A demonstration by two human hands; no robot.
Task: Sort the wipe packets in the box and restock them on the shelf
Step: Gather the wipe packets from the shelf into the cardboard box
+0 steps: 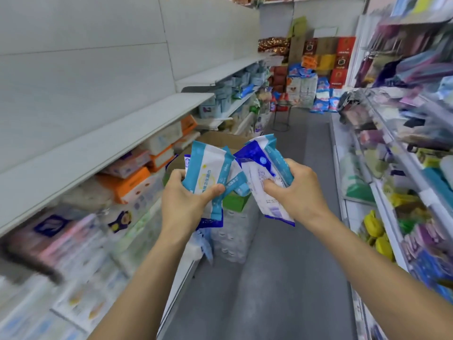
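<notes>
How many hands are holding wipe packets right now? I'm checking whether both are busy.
2: the left hand grips light-blue packets; the right hand grips dark-blue packets. Each bunch overlaps, so some packets may be hidden.

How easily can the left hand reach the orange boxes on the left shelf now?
Probably not easily. The left hand already grips light blue wipe packets, so its fingers are not free. The orange boxes sit under the shelf board, but nothing stands between.
</notes>
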